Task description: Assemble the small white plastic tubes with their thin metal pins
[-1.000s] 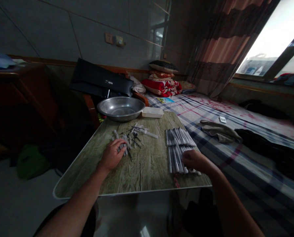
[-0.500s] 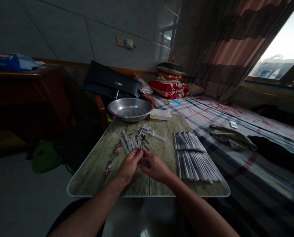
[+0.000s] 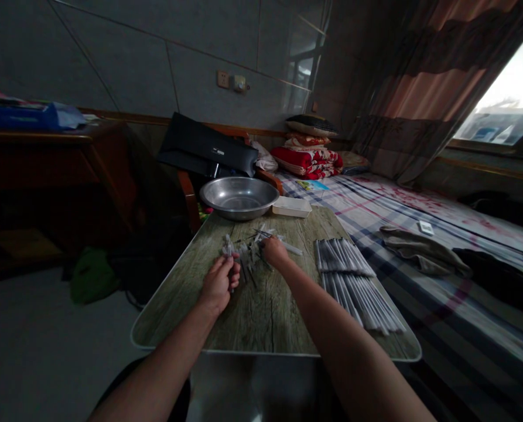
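My left hand [image 3: 218, 282] is closed around a thin grey pen-like tube [image 3: 228, 248] that sticks up above the fingers, over the wood-grain table [image 3: 252, 316]. My right hand [image 3: 273, 251] reaches further out into a loose pile of small dark and clear parts [image 3: 255, 245]; its fingers are curled down on the pile and what they hold is hidden. To the right lie rows of grey tubes [image 3: 353, 281] side by side.
A metal basin [image 3: 239, 198] and a white shallow tray [image 3: 291, 206] stand at the table's far end. A plaid-covered bed [image 3: 419, 246] with cloths runs along the right. A dark chair [image 3: 208, 153] and wooden desk [image 3: 45, 152] stand to the left.
The hands were together near the table's middle half a second ago. My right hand has since reached forward into the pile, and my left hand holds a tube upright.
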The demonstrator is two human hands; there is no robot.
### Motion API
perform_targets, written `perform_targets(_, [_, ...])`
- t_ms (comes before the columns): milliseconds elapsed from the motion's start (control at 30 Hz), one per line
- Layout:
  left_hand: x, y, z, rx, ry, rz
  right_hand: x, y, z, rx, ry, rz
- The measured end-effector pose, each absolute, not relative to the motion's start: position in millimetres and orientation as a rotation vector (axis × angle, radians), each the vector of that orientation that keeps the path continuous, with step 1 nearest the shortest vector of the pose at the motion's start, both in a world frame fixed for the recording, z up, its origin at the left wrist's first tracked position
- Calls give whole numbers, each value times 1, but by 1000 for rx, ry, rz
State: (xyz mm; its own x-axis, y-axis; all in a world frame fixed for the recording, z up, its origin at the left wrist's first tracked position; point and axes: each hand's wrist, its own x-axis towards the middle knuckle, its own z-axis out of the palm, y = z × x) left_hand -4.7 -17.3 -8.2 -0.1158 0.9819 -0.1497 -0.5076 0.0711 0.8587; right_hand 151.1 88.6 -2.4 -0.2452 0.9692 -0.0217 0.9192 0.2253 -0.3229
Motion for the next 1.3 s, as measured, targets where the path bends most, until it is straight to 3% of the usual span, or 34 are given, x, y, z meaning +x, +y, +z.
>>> perform_targets(333, [-1,-23,-7,861,986,1202,162,73,7,-1588,-2249,612])
perform_targets(500, [7,-32,-5,1032,926,1028,183,37,13,-1131,-1616,1344])
perform_targets(600, [14,-36,-4,1079,878,1012,190,13,19,-946,-1384,1509])
perform_targets(1300, [19,-35,-12,1161,864,936,196,-6,29,-974,-1659,1002])
